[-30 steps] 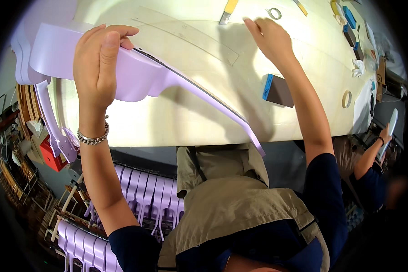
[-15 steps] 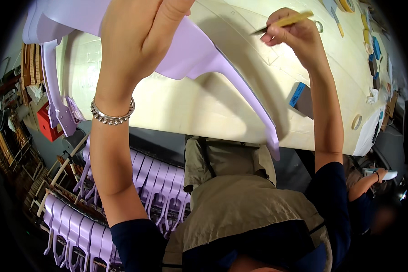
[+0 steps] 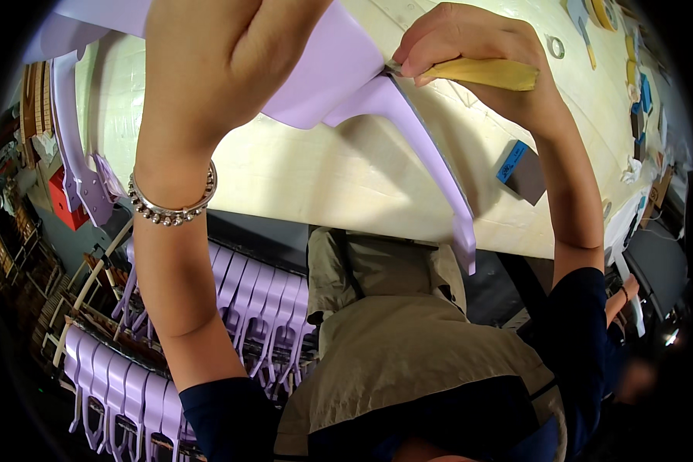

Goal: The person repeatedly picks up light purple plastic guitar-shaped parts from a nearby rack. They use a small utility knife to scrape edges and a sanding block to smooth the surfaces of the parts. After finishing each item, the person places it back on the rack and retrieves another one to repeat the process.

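Through my head view I have the lilac guitar [image 3: 323, 73] lying on the pale yellow table [image 3: 246, 185], up near the top edge of what I can see, its neck [image 3: 427, 150] slanting down to the right. The headstock [image 3: 465, 250] hangs past the table's front edge, near the khaki apron [image 3: 408, 331]. My left hand [image 3: 227, 69] is over the guitar body, back of the hand toward me; the fingertips run out of sight, so I cannot tell whether that hand is spread or closed on anything. A beaded metal bracelet [image 3: 173, 218] circles the wrist. My right hand [image 3: 470, 46] is closed around a yellow-handled tool [image 3: 489, 73], fingers pinched low toward its tip, which sits at the guitar's edge where neck meets body; I cannot tell whether it touches. Under the right forearm, just beside it, I have a brown block [image 3: 525, 177] with a blue face lying on the table. A small ring of tape [image 3: 555, 47] rests beyond that hand. To the left, another lilac neck [image 3: 73, 146] hangs over the table's side, near a red box [image 3: 68, 202]. Below, two rows of lilac parts [image 3: 127, 369] stand close together, and a co-worker's arm [image 3: 617, 300] shows at far right.
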A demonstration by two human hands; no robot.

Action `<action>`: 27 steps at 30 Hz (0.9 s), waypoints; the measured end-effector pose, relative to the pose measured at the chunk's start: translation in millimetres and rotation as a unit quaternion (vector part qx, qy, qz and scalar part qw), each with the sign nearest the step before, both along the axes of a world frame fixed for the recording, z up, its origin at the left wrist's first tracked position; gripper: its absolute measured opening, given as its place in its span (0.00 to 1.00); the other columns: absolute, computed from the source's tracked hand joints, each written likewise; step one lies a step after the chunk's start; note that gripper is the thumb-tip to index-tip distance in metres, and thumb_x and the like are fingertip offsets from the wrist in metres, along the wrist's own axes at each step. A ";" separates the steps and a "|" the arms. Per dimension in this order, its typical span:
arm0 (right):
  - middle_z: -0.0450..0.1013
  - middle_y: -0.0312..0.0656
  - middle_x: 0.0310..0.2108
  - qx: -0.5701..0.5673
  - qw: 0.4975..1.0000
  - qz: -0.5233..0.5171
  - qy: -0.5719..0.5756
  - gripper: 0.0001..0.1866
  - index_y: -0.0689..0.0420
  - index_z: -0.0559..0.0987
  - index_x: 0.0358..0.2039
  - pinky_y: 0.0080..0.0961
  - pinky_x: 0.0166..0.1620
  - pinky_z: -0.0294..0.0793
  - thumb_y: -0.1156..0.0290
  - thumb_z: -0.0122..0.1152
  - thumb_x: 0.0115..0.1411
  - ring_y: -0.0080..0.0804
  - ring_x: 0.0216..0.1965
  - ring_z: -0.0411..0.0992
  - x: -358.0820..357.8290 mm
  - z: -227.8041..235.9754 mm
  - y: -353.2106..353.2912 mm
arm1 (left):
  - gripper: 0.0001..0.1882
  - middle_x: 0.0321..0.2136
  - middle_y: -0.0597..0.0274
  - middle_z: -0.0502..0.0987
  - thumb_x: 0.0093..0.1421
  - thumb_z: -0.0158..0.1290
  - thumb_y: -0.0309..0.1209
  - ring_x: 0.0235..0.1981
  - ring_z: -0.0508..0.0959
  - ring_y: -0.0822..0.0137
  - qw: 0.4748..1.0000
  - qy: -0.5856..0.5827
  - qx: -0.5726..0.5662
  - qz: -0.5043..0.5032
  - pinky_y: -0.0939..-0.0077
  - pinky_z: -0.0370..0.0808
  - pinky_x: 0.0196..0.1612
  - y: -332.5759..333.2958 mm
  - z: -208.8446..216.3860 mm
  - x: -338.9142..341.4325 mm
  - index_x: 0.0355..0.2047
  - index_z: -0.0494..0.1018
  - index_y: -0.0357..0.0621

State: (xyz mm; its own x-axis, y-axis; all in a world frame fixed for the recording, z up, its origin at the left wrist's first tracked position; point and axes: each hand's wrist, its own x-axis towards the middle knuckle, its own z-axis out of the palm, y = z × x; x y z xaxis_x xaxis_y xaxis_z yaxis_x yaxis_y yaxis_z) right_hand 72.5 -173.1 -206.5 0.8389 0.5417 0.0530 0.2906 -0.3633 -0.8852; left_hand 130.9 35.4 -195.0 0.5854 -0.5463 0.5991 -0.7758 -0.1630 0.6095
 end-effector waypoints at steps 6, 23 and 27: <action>0.76 0.37 0.30 -0.007 1.000 0.009 0.022 0.05 0.58 0.80 0.27 0.19 0.36 0.73 0.75 0.65 0.47 0.28 0.32 0.75 1.5 3.0 -4.4 | 0.24 0.19 0.57 0.74 0.66 0.36 0.39 0.24 0.74 0.60 1.000 -0.017 -0.007 -0.019 0.70 0.67 0.36 1.4 -3.7 5.7 0.25 0.74 0.35; 0.73 0.39 0.26 0.032 0.998 0.014 -0.043 0.04 0.63 0.76 0.26 0.20 0.34 0.71 0.78 0.62 0.47 0.30 0.29 0.72 -11.4 -8.6 -6.2 | 0.24 0.19 0.56 0.75 0.66 0.33 0.38 0.22 0.74 0.62 1.000 -0.013 0.005 -0.022 0.72 0.67 0.33 2.0 -2.5 5.9 0.25 0.73 0.34; 0.73 0.38 0.26 0.013 0.999 0.019 -0.031 0.06 0.62 0.76 0.25 0.21 0.34 0.70 0.77 0.63 0.45 0.33 0.28 0.71 -25.2 -6.7 -16.6 | 0.25 0.20 0.55 0.75 0.66 0.33 0.38 0.22 0.74 0.62 0.999 -0.046 0.011 -0.008 0.73 0.67 0.33 -3.7 5.9 -4.1 0.25 0.73 0.34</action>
